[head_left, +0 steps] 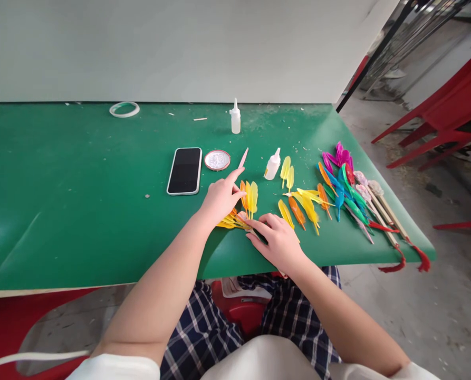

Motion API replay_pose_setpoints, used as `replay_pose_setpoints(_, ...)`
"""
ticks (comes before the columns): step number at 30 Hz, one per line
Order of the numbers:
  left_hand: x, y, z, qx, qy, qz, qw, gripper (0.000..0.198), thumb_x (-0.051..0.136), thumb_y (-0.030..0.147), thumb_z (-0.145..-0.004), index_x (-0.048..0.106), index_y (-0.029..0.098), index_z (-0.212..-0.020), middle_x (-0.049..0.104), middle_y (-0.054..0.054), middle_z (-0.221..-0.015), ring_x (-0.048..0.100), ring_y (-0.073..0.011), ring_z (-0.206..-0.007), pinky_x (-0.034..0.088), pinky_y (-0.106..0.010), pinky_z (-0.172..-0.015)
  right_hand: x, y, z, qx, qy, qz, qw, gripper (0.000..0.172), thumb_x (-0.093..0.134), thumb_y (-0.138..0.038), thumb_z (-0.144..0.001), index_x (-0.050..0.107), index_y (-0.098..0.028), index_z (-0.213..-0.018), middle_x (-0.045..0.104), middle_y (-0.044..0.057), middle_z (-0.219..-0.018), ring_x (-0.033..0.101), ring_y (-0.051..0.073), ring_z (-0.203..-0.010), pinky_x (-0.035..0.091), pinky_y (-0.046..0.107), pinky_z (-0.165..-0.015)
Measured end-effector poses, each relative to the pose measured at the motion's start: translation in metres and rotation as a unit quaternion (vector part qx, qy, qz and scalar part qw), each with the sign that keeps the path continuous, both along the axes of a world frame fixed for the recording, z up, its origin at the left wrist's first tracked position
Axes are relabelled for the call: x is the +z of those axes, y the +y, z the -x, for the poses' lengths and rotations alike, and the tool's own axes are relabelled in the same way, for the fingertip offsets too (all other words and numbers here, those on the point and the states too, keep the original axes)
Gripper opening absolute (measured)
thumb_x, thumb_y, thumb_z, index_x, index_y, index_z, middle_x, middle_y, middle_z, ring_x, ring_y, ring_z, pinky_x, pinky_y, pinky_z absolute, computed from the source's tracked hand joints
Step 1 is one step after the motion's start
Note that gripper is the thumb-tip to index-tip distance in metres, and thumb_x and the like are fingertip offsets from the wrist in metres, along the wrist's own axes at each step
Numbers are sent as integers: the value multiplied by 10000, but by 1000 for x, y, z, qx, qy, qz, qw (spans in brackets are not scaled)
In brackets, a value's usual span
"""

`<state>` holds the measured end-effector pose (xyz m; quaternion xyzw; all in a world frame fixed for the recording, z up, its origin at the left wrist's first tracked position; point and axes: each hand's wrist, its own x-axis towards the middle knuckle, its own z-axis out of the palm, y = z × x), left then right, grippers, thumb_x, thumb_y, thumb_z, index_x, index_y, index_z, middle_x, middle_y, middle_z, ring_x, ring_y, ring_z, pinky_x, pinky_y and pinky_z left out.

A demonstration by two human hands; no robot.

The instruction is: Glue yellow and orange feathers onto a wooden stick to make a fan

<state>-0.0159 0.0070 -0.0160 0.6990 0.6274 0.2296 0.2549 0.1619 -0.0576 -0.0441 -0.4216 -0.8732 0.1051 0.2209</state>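
Where feathers (pixel 253 197) fan out, bright yellow, some orange

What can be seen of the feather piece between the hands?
The feather piece fans yellow and orange feathers from a pinkish centre. It is at the near side of the green table; the left hand, at its upper feathers, and the right hand, by its centre, appear to touch it and hide parts.
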Motion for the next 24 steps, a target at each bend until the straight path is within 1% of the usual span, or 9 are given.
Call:
replay_pose_setpoints(4,-1,0,1,1,-8,-4,1000,579,542,223,-782,339,292,-1320,634,16,-757,588,-152,-765,430,-278,-755,0,0,0,-1,-6,2,1000,351,434,-345,-865,537,-255,-1187,550,52,-830,501,148,-726,400,282,-666)
replay_pose_setpoints(10,-1,-1,2,5,-23,-2,1000,589,551,223,-774,337,305,-1317,634,29,-738,588,-141,-727,433,-266,-743,0,0,1,-3,-7,2,1000,338,429,-342,-867,548,-253,-1170,550,46,-832,508,144,-724,392,278,-659)
replay_pose_setpoints(19,1,-1,2,7,-14,4,1000,575,555,239,-775,353,281,-1312,643,10,-764,592,-148,-747,439,-274,-755,1,0,1,3,-13,-2,1000,347,428,-328,-869,535,-245,-1188,553,44,-835,509,143,-727,387,275,-658)
replay_pose_setpoints(24,1,-1,1,10,-17,9,1000,571,561,231,-770,361,287,-1302,643,20,-756,594,-144,-741,441,-269,-754,0,0,1,2,-10,-3,1000,355,420,-332,-873,525,-251,-1202,550,44,-836,504,141,-724,385,274,-662)
